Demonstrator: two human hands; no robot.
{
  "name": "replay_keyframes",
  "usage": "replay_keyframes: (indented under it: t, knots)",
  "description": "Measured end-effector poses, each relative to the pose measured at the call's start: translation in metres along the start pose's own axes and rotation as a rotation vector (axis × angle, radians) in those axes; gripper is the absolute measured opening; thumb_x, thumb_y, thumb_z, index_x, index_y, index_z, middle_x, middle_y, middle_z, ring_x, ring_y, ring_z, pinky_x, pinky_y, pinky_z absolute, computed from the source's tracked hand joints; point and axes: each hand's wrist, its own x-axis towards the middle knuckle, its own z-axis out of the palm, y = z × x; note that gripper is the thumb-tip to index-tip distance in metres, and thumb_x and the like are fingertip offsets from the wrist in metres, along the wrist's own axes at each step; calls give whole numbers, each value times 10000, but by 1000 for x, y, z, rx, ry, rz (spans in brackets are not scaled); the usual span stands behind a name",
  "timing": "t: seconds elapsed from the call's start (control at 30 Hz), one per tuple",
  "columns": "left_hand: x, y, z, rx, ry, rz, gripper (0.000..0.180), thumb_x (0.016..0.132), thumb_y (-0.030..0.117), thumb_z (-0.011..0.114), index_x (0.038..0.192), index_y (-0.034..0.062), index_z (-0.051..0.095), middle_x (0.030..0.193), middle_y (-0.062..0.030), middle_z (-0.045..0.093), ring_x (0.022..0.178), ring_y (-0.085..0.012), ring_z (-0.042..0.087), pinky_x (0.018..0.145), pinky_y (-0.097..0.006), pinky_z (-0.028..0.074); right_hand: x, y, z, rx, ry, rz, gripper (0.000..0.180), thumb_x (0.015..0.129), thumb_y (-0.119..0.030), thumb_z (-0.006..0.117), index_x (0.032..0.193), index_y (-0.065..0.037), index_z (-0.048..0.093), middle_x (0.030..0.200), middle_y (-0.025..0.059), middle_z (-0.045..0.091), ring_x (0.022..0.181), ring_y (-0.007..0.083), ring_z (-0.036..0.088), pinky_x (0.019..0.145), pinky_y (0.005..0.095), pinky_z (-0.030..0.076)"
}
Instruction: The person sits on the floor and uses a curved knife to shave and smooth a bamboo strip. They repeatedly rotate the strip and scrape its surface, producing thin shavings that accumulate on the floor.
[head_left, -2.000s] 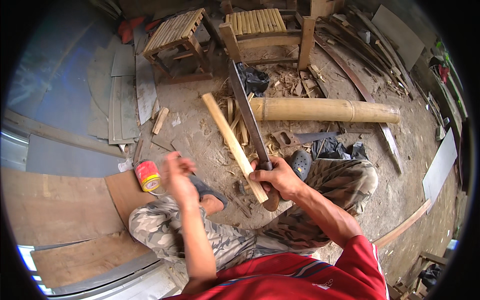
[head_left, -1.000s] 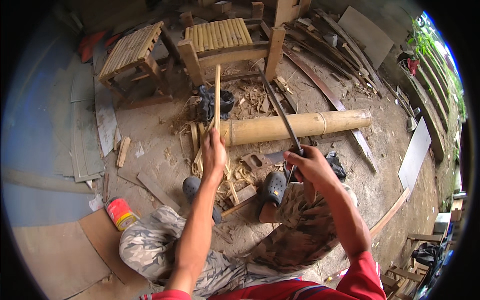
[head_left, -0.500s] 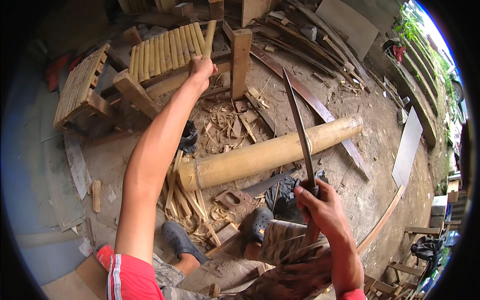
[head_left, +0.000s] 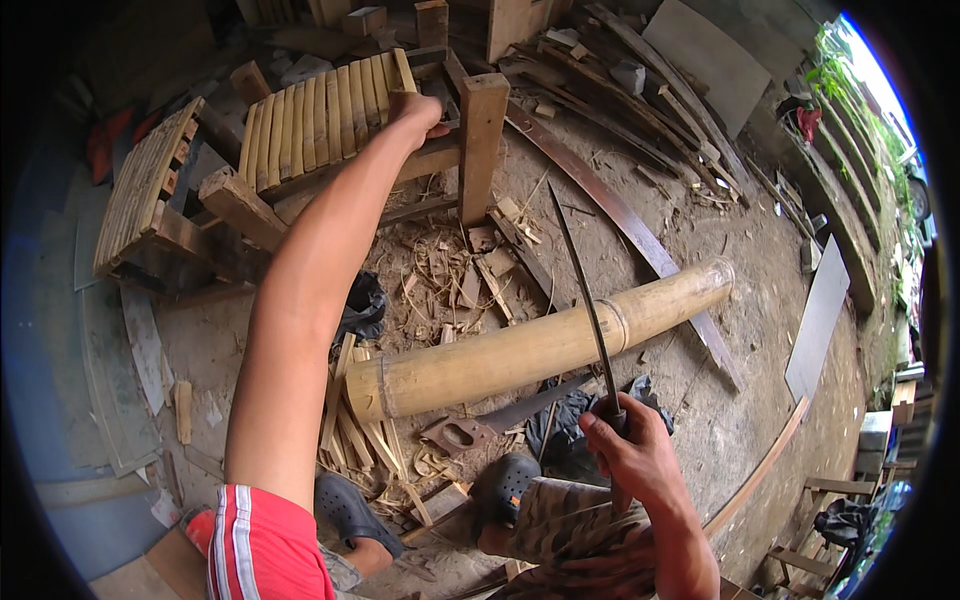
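My left hand (head_left: pixel 417 112) reaches far forward to a low wooden stool (head_left: pixel 480 140) with a seat of bamboo slats. Its fingers are closed on the rightmost bamboo slat (head_left: pixel 401 70), which lies beside the others on the seat. My right hand (head_left: pixel 632 458) stays close to my knee and grips the handle of a long knife (head_left: pixel 585 295), whose thin blade points up and away across a thick bamboo pole (head_left: pixel 540 345) lying on the ground.
A second slatted stool (head_left: pixel 145 190) stands to the left. Split bamboo strips (head_left: pixel 350 430), shavings, a hand saw (head_left: pixel 480 425) and a black bag (head_left: pixel 365 305) lie around my feet. Long planks (head_left: pixel 620 215) and a grey board (head_left: pixel 820 320) lie to the right.
My left hand took the bamboo slat from in front of me, stretched forward and brought it down onto the stool's seat. The right hand moved aside and lower, keeping the knife upright.
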Motion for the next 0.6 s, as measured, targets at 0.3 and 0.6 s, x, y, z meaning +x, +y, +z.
replay_keyframes:
  t: [0.3, 0.6]
  knots:
    - [18, -5, -25, 1063, -12, 738, 237, 713, 210, 679, 844, 18, 725, 892, -213, 699, 864, -407, 673, 790, -442, 541, -7, -4, 2, 71, -16, -24, 288, 911, -268, 692, 980, 2, 618, 594, -11, 543, 521, 58, 457, 483, 259, 365]
    - [-1, -8, -64, 1213, -197, 843, 656, 860, 459, 633, 1357, 53, 495, 1455, -212, 400, 1327, -322, 413, 1097, -422, 348, -7, -5, 1, 22, -4, -13, 303, 907, -291, 685, 961, 3, 632, 605, 10, 557, 538, 70, 484, 502, 270, 384]
